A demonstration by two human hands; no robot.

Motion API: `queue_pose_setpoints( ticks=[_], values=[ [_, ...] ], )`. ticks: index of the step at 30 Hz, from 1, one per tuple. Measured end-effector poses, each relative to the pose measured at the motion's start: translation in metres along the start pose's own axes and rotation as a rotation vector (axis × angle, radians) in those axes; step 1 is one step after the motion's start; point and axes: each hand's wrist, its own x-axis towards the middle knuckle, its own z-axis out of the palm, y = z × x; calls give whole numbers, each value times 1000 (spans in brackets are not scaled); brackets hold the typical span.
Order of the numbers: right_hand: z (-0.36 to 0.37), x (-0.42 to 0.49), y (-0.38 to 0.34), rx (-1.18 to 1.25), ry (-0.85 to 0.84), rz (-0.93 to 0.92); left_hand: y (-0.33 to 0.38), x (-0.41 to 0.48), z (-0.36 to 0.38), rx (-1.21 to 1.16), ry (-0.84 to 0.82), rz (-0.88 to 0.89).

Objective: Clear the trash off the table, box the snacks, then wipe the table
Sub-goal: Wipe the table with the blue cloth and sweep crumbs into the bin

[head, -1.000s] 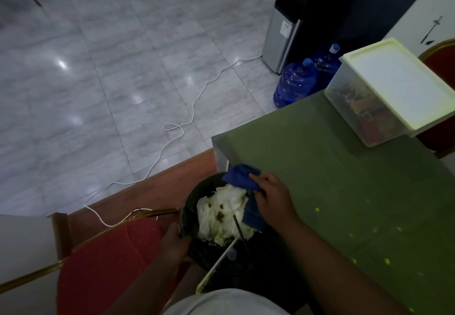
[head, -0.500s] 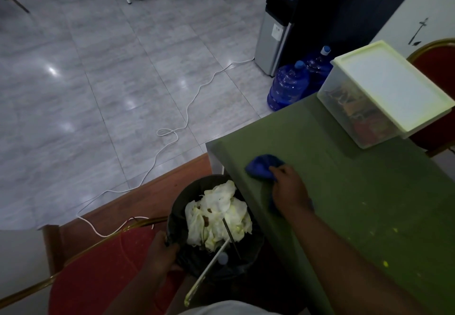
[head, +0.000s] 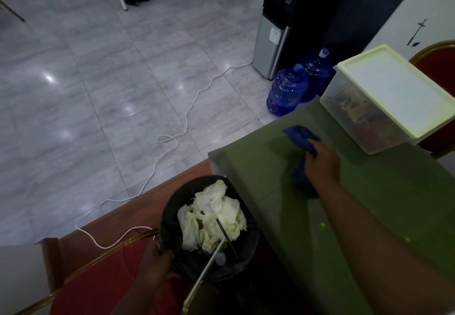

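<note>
Right hand: the right hand (head: pixel 321 161) presses down on a blue cloth (head: pixel 301 138), fingers closed over its rear part, at about 1 o'clock from the wearer.
Left hand: the left hand (head: pixel 155 263) is clamped on the near rim of the trash bin (head: pixel 172 206), at about 10 o'clock, well apart from the right.
Cloth: bunched, its front sticks out past the fingertips toward 11 o'clock; the long axis runs roughly along the forearm.
Table: the green table (head: pixel 369 204) has its left edge just beside the bin; yellow crumbs (head: pixel 323 224) lie near the forearm, at about 2 o'clock.
Bin contents: crumpled white napkins (head: pixel 211 218) and what look like thin sticks, though the dim light makes that hard to confirm.
Snack box: the lidded snack box (head: pixel 389 98) sits at the far right, just beyond the cloth.
Stage: trash and boxing appear done; wiping is in hand.
Key relation: the crumbs lie behind the cloth, toward the wearer, and the bin lies left of them, so the right hand is the one placed to sweep them back and leftward over the edge.
</note>
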Motion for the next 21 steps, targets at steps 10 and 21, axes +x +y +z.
queue_pose_setpoints(
  ticks=[10,21],
  values=[
    [81,-57,-71,92,-245,-332,18,15,-5,39,58,-23],
    [9,-36,-28,221,-49,-280,12,4,1,67,27,1]
  ],
)
